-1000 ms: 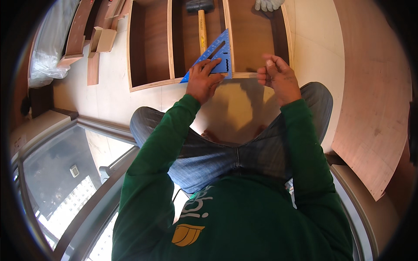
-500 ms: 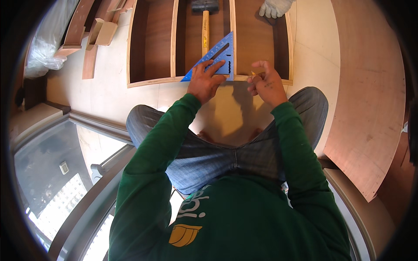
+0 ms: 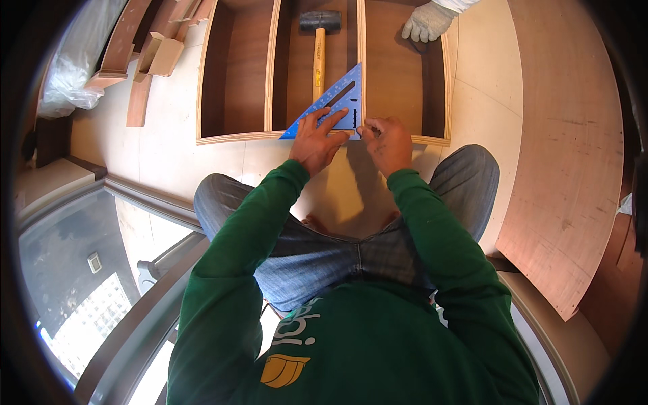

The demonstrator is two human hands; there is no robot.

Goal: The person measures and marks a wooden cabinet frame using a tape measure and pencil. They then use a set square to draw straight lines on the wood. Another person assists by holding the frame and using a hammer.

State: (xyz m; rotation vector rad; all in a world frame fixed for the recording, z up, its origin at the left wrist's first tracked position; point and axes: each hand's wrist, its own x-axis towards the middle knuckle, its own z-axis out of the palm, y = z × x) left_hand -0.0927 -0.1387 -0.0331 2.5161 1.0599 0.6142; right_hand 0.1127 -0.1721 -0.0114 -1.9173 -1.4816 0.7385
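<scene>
A blue triangular speed square [image 3: 348, 101] lies over the near edge of a wooden frame with compartments [image 3: 229, 139], by the divider right of the middle. My left hand [image 3: 314, 146] holds it there, fingers spread over its face and thumb towards the near edge. At the square's right side, my right hand [image 3: 389, 144] is closed in a pinch on a small yellow pencil, now mostly hidden by the fingers. Behind the square, a rubber mallet [image 3: 319, 59] with black head and wooden handle rests in the middle compartment.
Another person's gloved hand [image 3: 428, 23] is at the frame's far right corner. A large plywood sheet [image 3: 557, 148] lies to the right. Wood strips [image 3: 138, 101] and clear plastic [image 3: 75, 77] are at the far left, and a framed glass panel [image 3: 74, 243] is at the near left.
My right hand has moved left with the pencil, up to the square's right edge. My left hand stays on the square. The view has shifted slightly, and more of the mallet head shows.
</scene>
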